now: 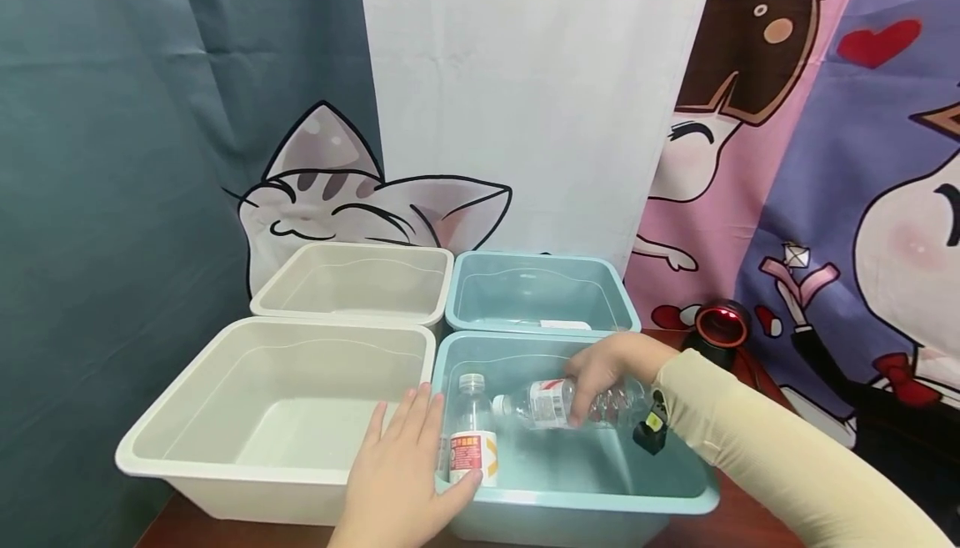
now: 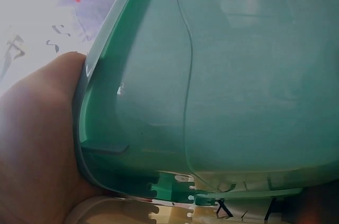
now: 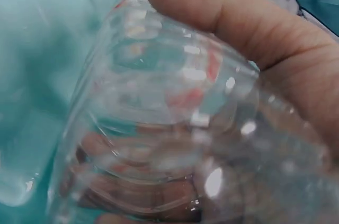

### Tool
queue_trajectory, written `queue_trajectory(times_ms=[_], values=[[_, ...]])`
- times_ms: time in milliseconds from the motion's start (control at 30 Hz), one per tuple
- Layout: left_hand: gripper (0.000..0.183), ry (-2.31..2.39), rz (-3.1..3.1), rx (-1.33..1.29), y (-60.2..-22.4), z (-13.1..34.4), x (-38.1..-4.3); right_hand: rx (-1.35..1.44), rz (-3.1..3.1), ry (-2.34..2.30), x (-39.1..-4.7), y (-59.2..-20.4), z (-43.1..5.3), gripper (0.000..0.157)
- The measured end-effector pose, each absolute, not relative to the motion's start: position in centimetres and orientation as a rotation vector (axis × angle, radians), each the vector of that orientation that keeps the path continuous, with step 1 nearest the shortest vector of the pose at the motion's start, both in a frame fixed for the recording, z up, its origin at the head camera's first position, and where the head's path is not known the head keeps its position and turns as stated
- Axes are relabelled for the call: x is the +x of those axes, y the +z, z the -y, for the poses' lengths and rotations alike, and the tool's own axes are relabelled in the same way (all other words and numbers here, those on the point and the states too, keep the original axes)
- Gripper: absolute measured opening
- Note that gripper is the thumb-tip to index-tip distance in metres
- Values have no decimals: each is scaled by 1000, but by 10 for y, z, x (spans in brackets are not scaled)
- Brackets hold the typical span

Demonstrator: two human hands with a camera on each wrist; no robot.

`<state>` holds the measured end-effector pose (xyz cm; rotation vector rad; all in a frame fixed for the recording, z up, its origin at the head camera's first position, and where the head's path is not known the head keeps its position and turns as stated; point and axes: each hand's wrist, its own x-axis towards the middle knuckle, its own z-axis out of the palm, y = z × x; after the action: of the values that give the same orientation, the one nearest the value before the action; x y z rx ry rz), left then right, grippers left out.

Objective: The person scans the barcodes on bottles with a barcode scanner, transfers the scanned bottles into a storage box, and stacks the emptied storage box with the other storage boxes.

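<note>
Left hand (image 1: 399, 469) nearest, its fingers straight and slightly apart, touching the rim at the near-left corner of the blue tub (image 1: 592, 499), where it meets the right edge of the white tub (image 1: 292, 473). Just inside that corner stands the upright bottle (image 1: 473, 427), cap up. Farther in, toward the right edge, the right hand (image 1: 603, 369) is clamped round the lying bottle (image 1: 551, 404), cap toward the left edge; whether it touches the tub's floor I cannot tell. Beyond the far edges sit the far white tub (image 1: 352, 249) and far blue tub (image 1: 536, 260), with something white (image 1: 566, 325), mostly hidden, by the latter's near edge. Behind hangs a cartoon curtain (image 1: 525, 98).
</note>
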<state>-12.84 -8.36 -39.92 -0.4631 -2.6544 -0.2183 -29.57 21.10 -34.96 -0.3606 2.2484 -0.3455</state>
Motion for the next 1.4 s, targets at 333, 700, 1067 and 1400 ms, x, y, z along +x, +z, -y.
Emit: queue_trajectory(times_ms=[333, 700, 1067, 1400], values=[[86, -233, 2650, -457, -405, 86, -129, -498, -2154, -834, -299, -335, -234, 78], [86, -226, 2624, -460, -407, 86, -129, -698, -1796, -1405, -318, -336, -263, 73], [85, -218, 2590, -464, -409, 85, -131, -803, -1455, -1625, -325, -337, -277, 47], [85, -222, 2585, -470, -409, 86, -131, -726, -1270, -1783, -318, -315, -294, 61]])
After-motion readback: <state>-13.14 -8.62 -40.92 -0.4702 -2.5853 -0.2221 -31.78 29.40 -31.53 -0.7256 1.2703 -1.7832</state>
